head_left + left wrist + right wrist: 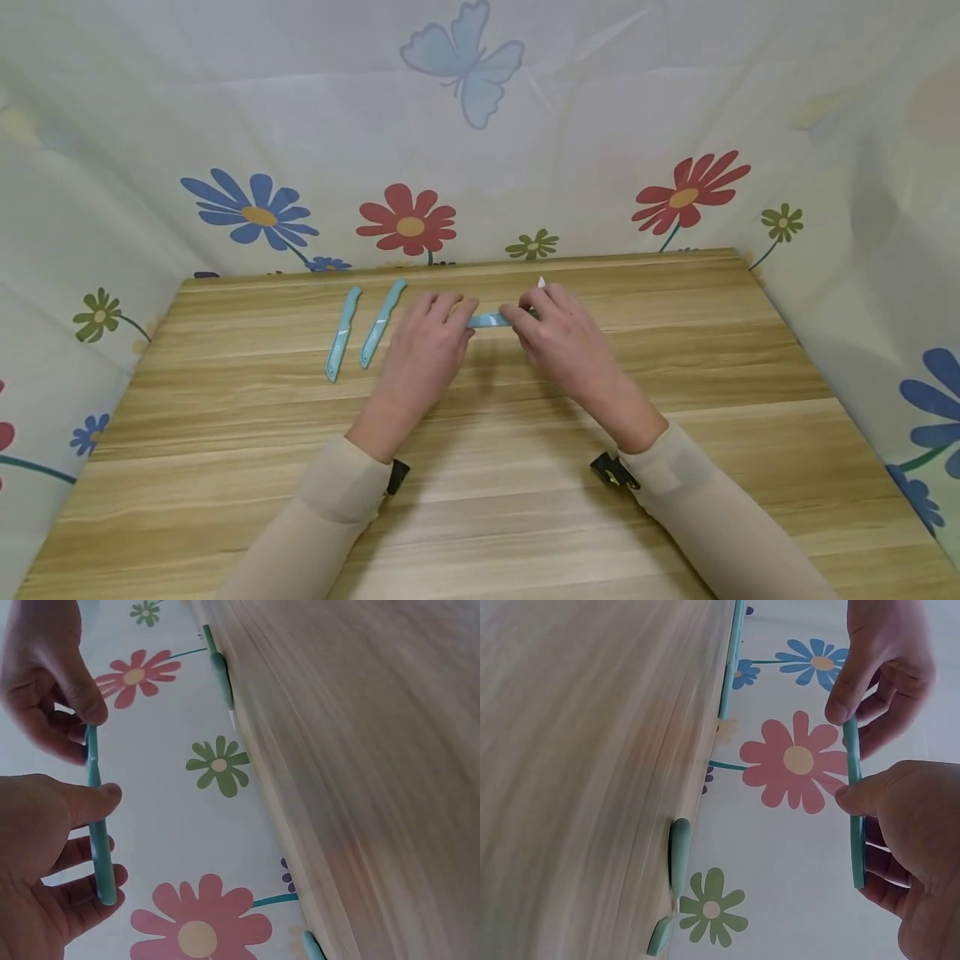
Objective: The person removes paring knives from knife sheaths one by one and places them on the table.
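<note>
Both hands hold one light-blue knife (491, 320) level above the table, its lower part in a matching sheath or colored blade; I cannot tell which. My left hand (427, 343) grips one end between thumb and fingers, which cover the rounded handle (106, 886). At the other end, the thumb and fingers of my right hand (564, 340) pinch the flat part (857, 855). Two similar light-blue knives, a left one (342, 335) and a right one (382, 323), lie side by side left of my left hand.
Behind my hands, on the far part of the wooden table (510, 500), lies a green-handled piece (679, 855); in the head view my right hand mostly hides it, leaving a white tip (542, 282). A flowered curtain (337, 108) hangs along the table's back edge and sides.
</note>
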Available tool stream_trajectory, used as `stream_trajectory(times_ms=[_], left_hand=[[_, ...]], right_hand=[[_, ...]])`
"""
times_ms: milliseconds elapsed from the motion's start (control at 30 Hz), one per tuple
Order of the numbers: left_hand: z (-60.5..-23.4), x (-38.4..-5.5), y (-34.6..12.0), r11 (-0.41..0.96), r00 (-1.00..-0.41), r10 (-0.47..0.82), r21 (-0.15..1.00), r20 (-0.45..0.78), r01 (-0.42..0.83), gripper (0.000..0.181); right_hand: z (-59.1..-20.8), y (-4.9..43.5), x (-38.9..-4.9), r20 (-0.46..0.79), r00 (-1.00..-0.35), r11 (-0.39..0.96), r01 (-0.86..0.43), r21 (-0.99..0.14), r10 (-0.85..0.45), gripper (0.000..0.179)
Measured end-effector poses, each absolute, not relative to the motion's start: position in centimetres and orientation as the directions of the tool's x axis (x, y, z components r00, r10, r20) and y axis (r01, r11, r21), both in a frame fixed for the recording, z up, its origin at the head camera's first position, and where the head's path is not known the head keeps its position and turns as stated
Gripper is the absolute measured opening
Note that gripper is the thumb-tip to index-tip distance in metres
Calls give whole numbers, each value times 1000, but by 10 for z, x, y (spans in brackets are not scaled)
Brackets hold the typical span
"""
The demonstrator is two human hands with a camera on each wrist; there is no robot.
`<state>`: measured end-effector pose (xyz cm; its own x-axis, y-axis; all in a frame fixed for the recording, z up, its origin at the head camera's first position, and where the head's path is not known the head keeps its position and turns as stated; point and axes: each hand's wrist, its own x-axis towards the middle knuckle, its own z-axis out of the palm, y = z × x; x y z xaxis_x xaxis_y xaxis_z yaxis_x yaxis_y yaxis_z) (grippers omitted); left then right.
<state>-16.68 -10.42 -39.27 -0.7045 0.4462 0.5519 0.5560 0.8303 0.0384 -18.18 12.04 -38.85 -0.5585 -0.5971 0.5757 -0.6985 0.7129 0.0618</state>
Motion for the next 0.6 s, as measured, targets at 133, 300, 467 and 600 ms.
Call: stream_trajectory(times_ms=[133, 300, 467, 600], left_hand=[[-392, -165, -102, 829, -707, 446, 43, 548, 557, 36], [-393, -165, -101, 823, -684, 459, 19, 567, 568, 29], [-393, -165, -100, 825, -668, 467, -14, 579, 565, 24], [-393, -165, -100, 828, -667, 470, -28, 577, 560, 20]], right_hand=[[-389, 120, -181, 580, -559, 715, -697, 59, -593, 20], [-389, 120, -180, 582, -557, 715, -697, 62, -593, 19], [-388, 120, -179, 571, -566, 717, -694, 58, -594, 20], [-389, 120, -179, 561, -576, 720, -692, 52, -595, 21]])
